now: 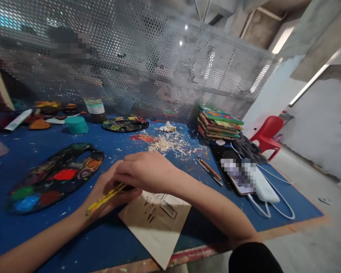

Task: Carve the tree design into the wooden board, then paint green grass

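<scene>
Both hands meet above the near part of a blue table. My left hand (105, 184) is closed around a thin yellow stick (105, 199) with dark and reddish flecks, which slants down toward my left wrist. Its far end is hidden between the hands, so I cannot tell what tool it is. My right hand (147, 170) is bent over the left one with fingers curled in; what they pinch is hidden. Below them lies a pale wooden board (159, 227), corner toward me, with dark marks and a small rectangle outline on it.
A paint palette (65, 174) lies left, another palette (125, 124) at the back. Wood shavings (173, 144) are scattered mid-table. Two slim tools (208, 170), a phone (235, 176), a white power bank (263, 182) with cables and stacked boards (218, 125) are right. A perforated metal screen (147, 57) stands behind.
</scene>
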A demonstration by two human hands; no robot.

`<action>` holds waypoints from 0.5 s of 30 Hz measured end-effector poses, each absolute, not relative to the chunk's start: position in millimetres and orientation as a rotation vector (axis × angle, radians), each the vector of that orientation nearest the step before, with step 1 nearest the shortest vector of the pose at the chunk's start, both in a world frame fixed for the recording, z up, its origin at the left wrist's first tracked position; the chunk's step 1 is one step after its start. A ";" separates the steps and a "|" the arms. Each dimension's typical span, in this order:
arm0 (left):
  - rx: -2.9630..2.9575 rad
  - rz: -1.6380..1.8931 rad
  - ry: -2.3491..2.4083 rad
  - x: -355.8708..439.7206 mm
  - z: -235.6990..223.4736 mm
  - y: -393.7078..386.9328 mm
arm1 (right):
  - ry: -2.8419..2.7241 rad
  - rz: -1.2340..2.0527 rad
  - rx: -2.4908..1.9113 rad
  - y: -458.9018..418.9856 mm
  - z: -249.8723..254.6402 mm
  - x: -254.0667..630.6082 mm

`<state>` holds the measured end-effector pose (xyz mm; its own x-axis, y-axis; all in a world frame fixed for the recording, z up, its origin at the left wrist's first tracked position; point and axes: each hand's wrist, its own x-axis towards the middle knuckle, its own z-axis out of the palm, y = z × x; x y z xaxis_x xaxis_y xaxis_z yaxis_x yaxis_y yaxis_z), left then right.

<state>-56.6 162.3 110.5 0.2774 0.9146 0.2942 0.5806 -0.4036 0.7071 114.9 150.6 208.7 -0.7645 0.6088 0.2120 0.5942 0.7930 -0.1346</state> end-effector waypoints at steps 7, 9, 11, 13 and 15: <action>1.967 0.937 1.189 -50.9 116.5 148.2 | -2.529 0.262 -0.913 162.2 210.0 148.8; 1.950 0.941 1.161 -49.4 120.7 144.5 | -2.479 0.312 -0.861 161.3 211.9 160.0; 1.926 0.941 1.144 -49.1 123.5 142.8 | -2.520 0.406 -0.774 157.4 213.0 161.7; 1.894 0.937 1.124 -49.3 124.8 142.7 | -2.594 0.494 -0.686 149.5 209.8 152.6; 1.860 0.954 1.104 -49.4 125.0 143.1 | -2.674 0.458 -0.652 139.1 201.0 136.5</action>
<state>-49.4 143.1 125.0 0.3476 0.9124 0.2161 0.3462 -0.3390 0.8748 136.5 139.1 201.0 -0.8332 0.4905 0.2554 0.3776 0.8420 -0.3854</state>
